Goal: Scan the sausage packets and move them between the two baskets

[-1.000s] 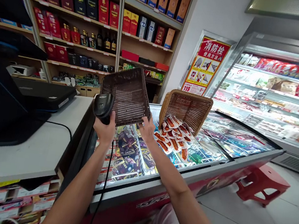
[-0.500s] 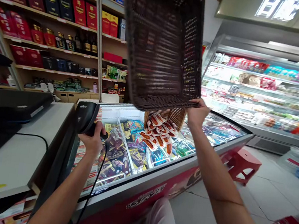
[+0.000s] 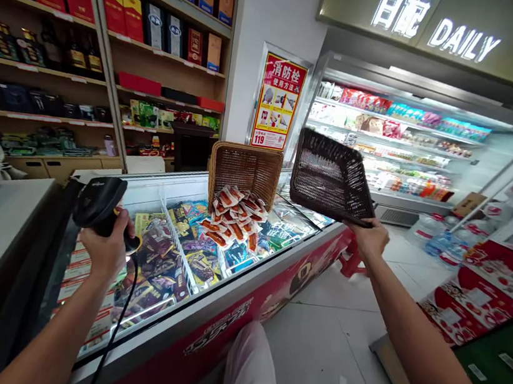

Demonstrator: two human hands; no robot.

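Note:
My left hand point(image 3: 108, 239) is wrapped round the handle of a black barcode scanner point(image 3: 100, 200), its cable point(image 3: 119, 319) hanging down in front of the freezer. At the right, my right hand point(image 3: 370, 240) grips the near edge of a dark brown woven basket point(image 3: 329, 176); nothing shows inside it. That basket is tilted over the far part of the freezer. On the freezer glass between my hands, a lighter brown wicker basket point(image 3: 246, 168) lies on its side. Packaged sausages point(image 3: 234, 214) spill out of its mouth in a heap.
A chest freezer point(image 3: 243, 291) full of ice cream packs stands before me. To the left are a white counter point(image 3: 12, 210) and shelves of boxes and bottles. A red stool point(image 3: 352, 258), water jugs point(image 3: 426, 226) and stacked red cartons point(image 3: 459, 300) stand on the right.
The dark basket has gone from high in front of me down and to the right in my right hand. The view has turned right. The scanner stays in my left hand.

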